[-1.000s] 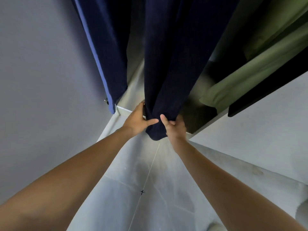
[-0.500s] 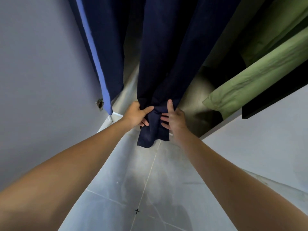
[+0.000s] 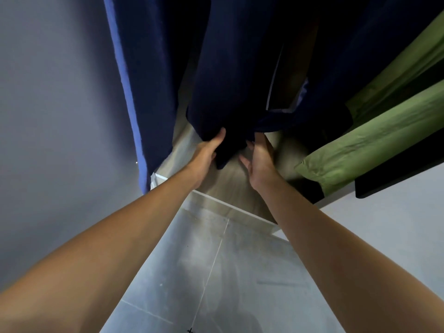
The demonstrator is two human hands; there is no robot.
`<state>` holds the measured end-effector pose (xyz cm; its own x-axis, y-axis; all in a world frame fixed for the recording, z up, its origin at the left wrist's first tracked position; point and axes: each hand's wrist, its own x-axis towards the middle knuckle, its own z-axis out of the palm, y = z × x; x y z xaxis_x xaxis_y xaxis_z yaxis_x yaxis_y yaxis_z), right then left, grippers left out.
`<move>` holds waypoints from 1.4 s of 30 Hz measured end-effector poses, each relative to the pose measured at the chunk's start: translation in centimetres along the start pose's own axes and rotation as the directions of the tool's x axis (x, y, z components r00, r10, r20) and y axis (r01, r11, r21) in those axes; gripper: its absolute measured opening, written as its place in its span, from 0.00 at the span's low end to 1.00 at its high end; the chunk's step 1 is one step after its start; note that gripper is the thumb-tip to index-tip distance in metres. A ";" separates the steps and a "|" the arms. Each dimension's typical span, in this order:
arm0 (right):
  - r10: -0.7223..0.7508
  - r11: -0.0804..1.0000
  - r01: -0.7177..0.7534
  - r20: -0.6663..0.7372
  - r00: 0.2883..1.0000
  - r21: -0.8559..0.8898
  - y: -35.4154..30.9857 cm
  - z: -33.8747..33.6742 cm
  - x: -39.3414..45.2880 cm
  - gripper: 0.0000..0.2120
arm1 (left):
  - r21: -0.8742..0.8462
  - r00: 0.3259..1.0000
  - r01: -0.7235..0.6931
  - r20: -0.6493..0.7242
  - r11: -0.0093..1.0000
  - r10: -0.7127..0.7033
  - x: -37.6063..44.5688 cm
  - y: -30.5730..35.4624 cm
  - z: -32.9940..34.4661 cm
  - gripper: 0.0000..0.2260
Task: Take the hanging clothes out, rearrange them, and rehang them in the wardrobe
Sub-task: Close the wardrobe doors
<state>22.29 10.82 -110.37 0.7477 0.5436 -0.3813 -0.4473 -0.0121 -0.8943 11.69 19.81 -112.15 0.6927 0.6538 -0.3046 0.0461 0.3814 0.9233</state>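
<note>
The tops of all the hanging clothes are cut off by the upper edge of the view, so no hangers or rail can be seen, and the picture is softly blurred throughout. The middle navy garment hangs inside the wardrobe as a long, dark, matte fall of cloth with faint vertical ribbing; whether it is trousers or something else cannot be told. Its lower end bunches into a dark fold between the 2 hands. The left hand reaches up from the lower left on a straight, bare forearm and grips that fold, thumb on the near face and fingers curled behind the cloth, out of sight. The right hand reaches up beside it, back of the hand to the camera, thumb spread to the side; its fingertips disappear into the cloth above, so whether it is pinching the fabric or only touching it cannot be told.

To the left hangs another navy garment with a lighter blue edge running down its length. To the right, a third dark piece shows a thin pale lining edge, and beyond it hangs an olive-green garment, creased and cotton-like, with a hemmed end. The wardrobe floor is beige with a white front lip. Below it lies a glossy grey tiled floor.
</note>
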 end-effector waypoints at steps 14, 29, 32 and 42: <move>0.144 0.984 -0.131 -0.110 0.983 0.118 6.2 -3.1 -1.5 0.30 | 0.478 0.998 -0.002 -0.053 0.879 0.031 -0.2 -4.0 -1.9 0.25; 0.279 0.958 -0.260 -0.177 0.944 0.121 3.7 -1.5 -11.6 0.16 | 0.658 0.977 0.168 -0.208 0.734 -0.038 -9.6 -3.4 -2.9 0.32; 0.240 0.971 -0.241 -0.135 0.961 0.011 -0.9 -0.1 -16.8 0.07 | 0.753 0.982 0.172 -0.184 0.635 -0.047 -15.2 1.1 -2.5 0.30; 0.054 0.924 -0.016 0.091 0.994 -0.382 -26.7 7.4 -40.0 0.24 | 0.871 0.991 0.088 -0.124 0.483 0.044 -36.0 31.0 -0.5 0.27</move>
<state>0.68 -4.42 -69.53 0.6746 0.6161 -0.4067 -0.2377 -0.3402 -0.9098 -12.20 8.45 -72.67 0.5991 0.7463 -0.2902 0.7104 -0.3281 0.6227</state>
